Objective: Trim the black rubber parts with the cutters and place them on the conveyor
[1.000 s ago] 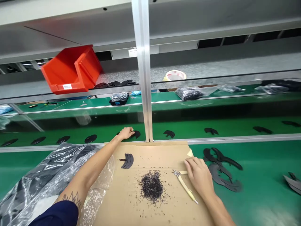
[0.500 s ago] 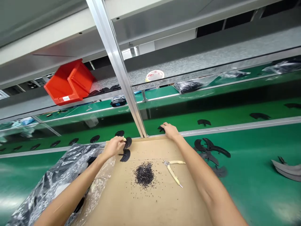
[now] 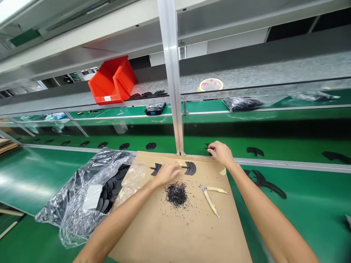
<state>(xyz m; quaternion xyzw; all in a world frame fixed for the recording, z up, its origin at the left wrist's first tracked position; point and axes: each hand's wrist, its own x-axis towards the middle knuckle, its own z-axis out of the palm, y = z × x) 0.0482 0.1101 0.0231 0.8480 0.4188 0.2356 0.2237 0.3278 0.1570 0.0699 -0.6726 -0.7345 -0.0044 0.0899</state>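
Both bare forearms reach forward, angling inward from the lower corners. The left forearm ends in the left hand, back upward, fingers stretched rightward and slightly bent; blur makes their exact closure hard to judge. The right forearm extends farther ahead, the right hand turned leftward, thumb and fingertips drawn together.

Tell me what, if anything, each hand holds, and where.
Left hand: at the stem of a curved black part; right hand: at a mostly hidden dark piece. Whether either grips cannot be told.
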